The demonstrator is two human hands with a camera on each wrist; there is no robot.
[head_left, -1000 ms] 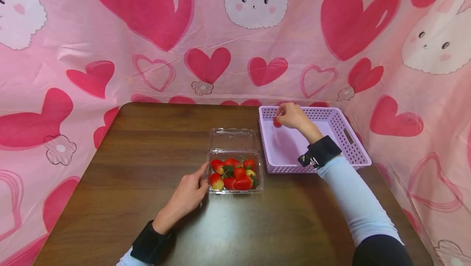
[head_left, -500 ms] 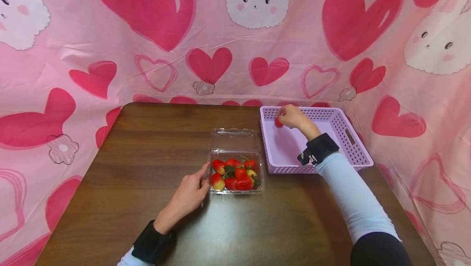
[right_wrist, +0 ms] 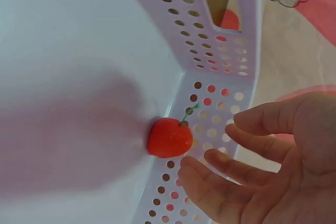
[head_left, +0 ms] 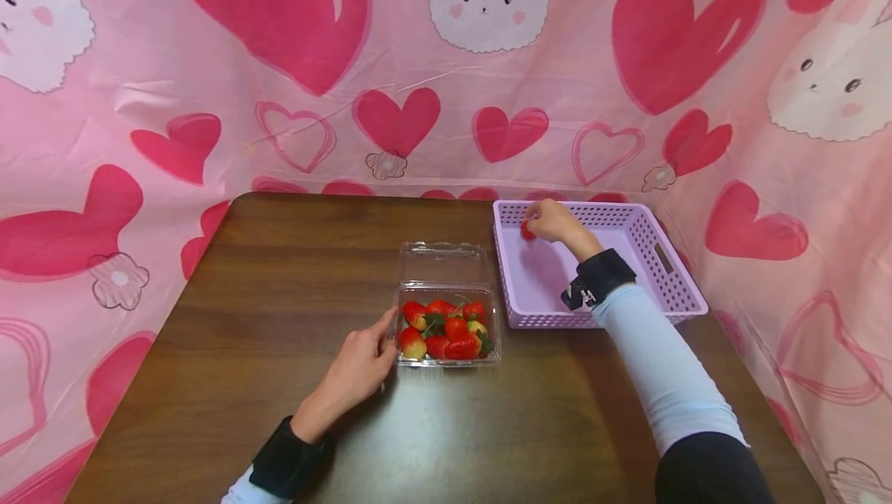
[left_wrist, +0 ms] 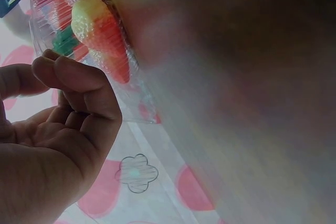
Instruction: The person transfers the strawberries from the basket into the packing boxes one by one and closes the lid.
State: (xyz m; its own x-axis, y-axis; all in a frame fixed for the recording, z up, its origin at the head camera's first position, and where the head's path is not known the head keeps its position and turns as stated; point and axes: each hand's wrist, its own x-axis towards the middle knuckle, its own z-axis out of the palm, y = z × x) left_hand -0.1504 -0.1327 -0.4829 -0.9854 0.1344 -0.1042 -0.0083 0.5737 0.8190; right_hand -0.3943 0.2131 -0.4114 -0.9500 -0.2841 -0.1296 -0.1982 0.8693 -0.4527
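A clear clamshell box point(head_left: 446, 358) of several strawberries point(head_left: 446, 330) sits mid-table, its lid point(head_left: 440, 262) folded back. My left hand point(head_left: 355, 371) rests on the table at the box's left side, its index finger touching the wall. In the left wrist view the left hand point(left_wrist: 68, 108) has loosely curled fingers holding nothing next to the box point(left_wrist: 113, 51). My right hand point(head_left: 554, 219) is in the far left corner of the lilac basket point(head_left: 670, 265). In the right wrist view the right hand point(right_wrist: 247, 169) is spread beside a single strawberry point(right_wrist: 169, 137) lying against the perforated basket wall point(right_wrist: 210, 51).
The brown wooden table point(head_left: 279, 279) is walled on three sides by a pink heart-and-bunny cloth point(head_left: 418, 63). The basket stands at the table's far right corner, close to the cloth. Its floor point(head_left: 543, 279) holds only the one strawberry point(head_left: 527, 231).
The right hand has stayed at the basket's far left corner with the strawberry by its fingers. The left hand has not moved.
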